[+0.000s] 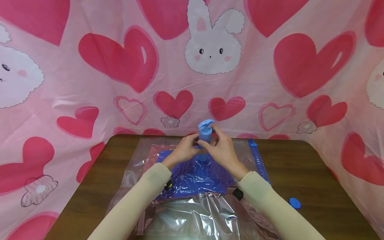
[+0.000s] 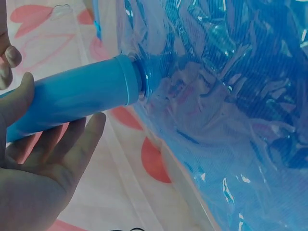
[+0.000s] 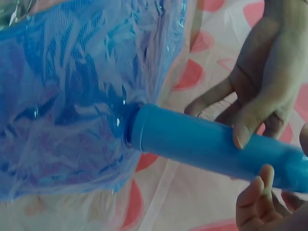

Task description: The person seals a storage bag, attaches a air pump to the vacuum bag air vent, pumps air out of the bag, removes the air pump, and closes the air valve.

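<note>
A blue hand pump (image 1: 205, 137) stands upright on a transparent vacuum storage bag (image 1: 186, 216), over the blue contents (image 1: 192, 181). A lighter blue curved handle (image 1: 205, 122) tops it. My left hand (image 1: 183, 150) holds the barrel, its thumb on one side and fingers on the other; the left wrist view shows the pump's collar (image 2: 126, 79) against the plastic. From the other side, my right hand (image 1: 223, 148) holds the upper barrel between thumb and fingers, with fingertips near the handle. In the right wrist view, my right hand's fingers (image 3: 257, 192) appear at the lower right.
A blue zip seal (image 1: 260, 163) with a slider (image 1: 253, 144) runs along the bag's right side. A round blue cap (image 1: 295, 203) lies on the brown table (image 1: 288, 160), right of my right forearm. Behind the table hangs a pink heart-and-rabbit cloth (image 1: 174, 70).
</note>
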Motion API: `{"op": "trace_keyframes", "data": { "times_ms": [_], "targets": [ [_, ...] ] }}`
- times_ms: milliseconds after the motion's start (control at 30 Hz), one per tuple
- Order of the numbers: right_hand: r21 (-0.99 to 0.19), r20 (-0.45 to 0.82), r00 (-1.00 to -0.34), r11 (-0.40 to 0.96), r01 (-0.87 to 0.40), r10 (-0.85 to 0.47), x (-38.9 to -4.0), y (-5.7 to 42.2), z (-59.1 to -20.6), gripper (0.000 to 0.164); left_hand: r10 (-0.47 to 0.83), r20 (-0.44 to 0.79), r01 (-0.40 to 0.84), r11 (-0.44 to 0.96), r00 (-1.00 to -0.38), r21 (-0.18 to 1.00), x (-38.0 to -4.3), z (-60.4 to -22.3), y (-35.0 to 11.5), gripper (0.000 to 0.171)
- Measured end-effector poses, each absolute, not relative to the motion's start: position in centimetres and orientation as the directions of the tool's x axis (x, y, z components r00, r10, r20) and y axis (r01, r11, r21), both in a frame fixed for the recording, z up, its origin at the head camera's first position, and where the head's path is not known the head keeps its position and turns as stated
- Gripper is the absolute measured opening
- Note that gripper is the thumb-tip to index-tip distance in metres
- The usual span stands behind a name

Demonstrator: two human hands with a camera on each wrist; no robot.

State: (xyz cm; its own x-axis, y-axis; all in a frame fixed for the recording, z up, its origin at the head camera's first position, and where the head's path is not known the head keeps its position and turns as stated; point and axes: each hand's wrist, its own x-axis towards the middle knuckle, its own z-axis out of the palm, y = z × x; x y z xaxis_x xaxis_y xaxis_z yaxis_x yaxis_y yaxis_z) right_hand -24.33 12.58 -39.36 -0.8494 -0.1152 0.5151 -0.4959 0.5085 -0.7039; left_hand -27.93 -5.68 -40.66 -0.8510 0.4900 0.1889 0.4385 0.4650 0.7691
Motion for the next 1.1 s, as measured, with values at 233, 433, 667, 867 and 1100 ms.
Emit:
{"op": "trace_keyframes", "data": {
  "times_ms": [233, 433, 667, 867, 1100],
  "targets": [
    [-0.719, 0.519, -0.855, 0.535, -0.444, -0.013, -24.2, 11.4, -39.4, 0.07, 0.469, 0.194, 0.43, 0.472, -0.862, 0.769, -27.7, -40.7, -5.7, 0.056],
    [-0.718, 0.55, -0.835, 0.512, -0.471, 0.003, -24.1, 11.2, -39.5, 0.063, 0.475, 0.17, 0.401, 0.443, -0.864, 0.802, -27.6, -40.9, -5.6, 0.055],
    [-0.709, 0.563, -0.826, 0.496, -0.5, -0.027, -24.1, 11.8, -39.2, 0.06, 0.478, 0.169, 0.408, 0.459, -0.862, 0.789, -27.6, -40.7, -5.7, 0.06],
    [-0.719, 0.523, -0.846, 0.48, -0.503, -0.104, -24.2, 12.4, -38.9, 0.061, 0.492, 0.157, 0.406, 0.452, -0.856, 0.794, -27.6, -40.6, -5.7, 0.062],
    [-0.736, 0.491, -0.866, 0.485, -0.472, -0.097, -24.3, 12.4, -38.9, 0.074, 0.481, 0.174, 0.418, 0.466, -0.86, 0.78, -27.5, -40.9, -5.9, 0.063]
  ]
}}
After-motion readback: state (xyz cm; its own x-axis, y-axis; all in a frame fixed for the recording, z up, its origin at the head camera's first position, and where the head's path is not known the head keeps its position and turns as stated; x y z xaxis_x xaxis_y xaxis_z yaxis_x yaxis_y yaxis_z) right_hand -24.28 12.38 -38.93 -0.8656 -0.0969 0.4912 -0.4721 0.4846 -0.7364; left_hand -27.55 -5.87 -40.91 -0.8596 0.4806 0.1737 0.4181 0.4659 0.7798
